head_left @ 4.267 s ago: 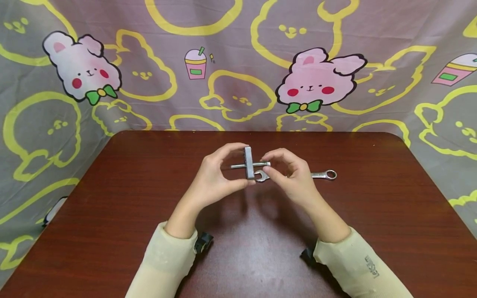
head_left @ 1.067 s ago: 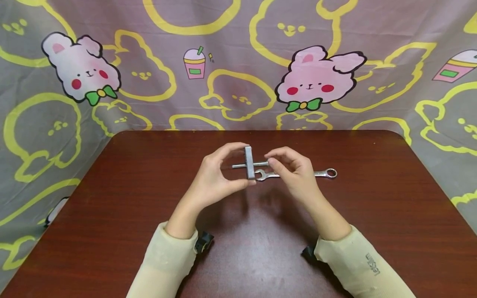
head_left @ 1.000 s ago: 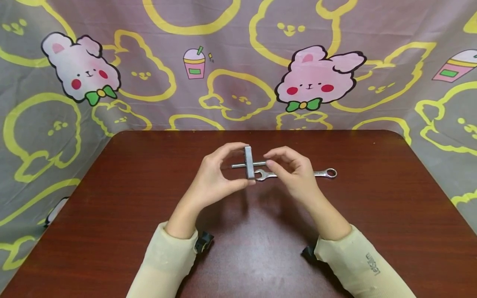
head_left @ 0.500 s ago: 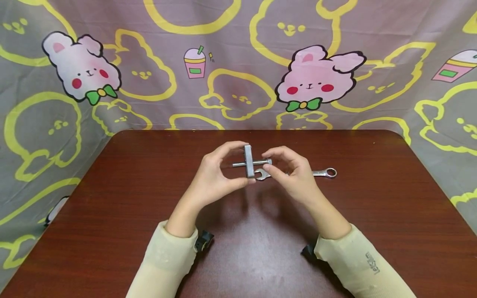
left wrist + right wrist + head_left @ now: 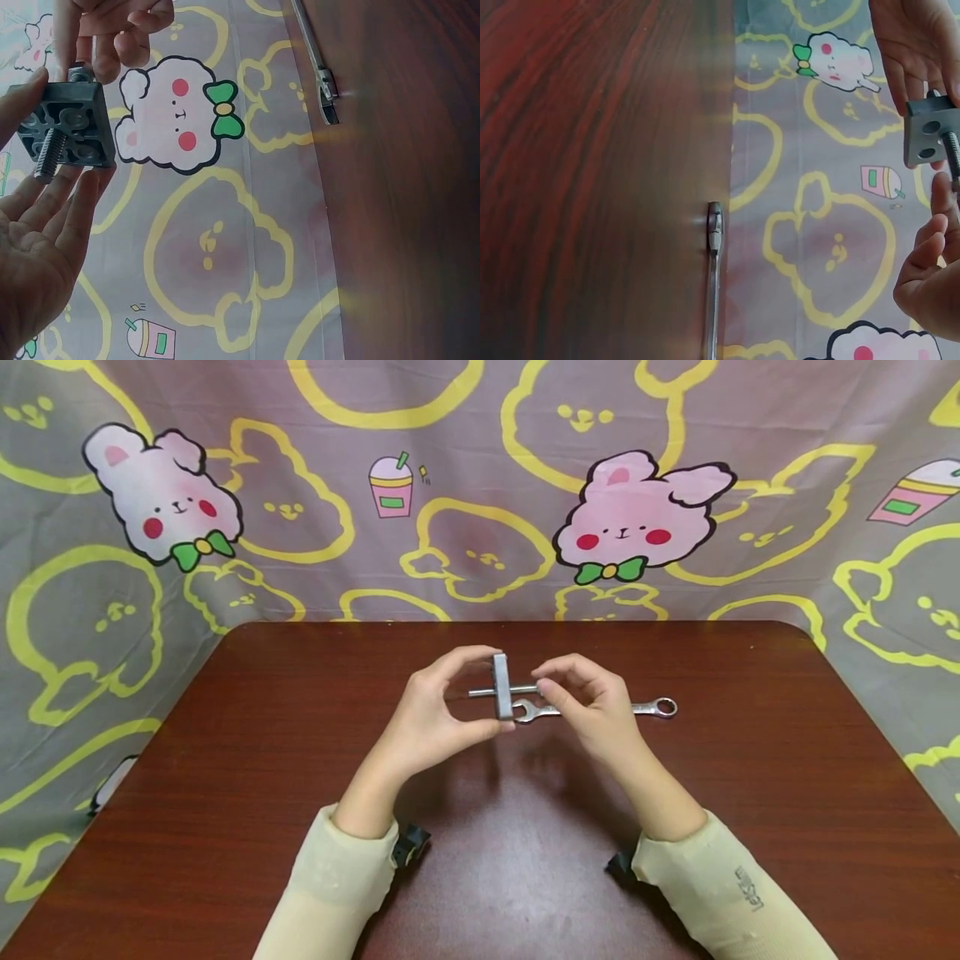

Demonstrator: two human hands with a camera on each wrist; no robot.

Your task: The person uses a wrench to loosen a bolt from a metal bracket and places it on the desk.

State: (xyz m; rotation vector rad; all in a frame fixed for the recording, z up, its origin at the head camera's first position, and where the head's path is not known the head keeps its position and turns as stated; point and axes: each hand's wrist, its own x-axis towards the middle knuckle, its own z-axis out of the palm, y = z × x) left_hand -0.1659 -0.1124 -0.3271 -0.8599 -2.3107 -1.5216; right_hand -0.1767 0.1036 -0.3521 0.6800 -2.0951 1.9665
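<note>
My left hand (image 5: 435, 714) holds a small grey metal block (image 5: 502, 687) on edge above the table, thumb below and fingertips on top. The left wrist view shows the recessed, ribbed face of the block (image 5: 88, 105). Through the block runs a long bolt (image 5: 522, 690), its threaded end (image 5: 51, 154) sticking out on the left side. My right hand (image 5: 596, 710) pinches the bolt's head between thumb and index finger; the fingers hide most of the head. Holes show in the block's flat face (image 5: 915, 139) in the right wrist view.
A combination wrench (image 5: 664, 708) lies on the dark red wooden table (image 5: 300, 760), behind and partly hidden by the right hand. Beyond the table's far edge hangs a patterned cloth curtain (image 5: 480, 443), also along both sides.
My right thumb has moved up over the bolt's head, which was showing half a second ago; finger positions on it vary across the frames. The left hand and block stay almost in place.
</note>
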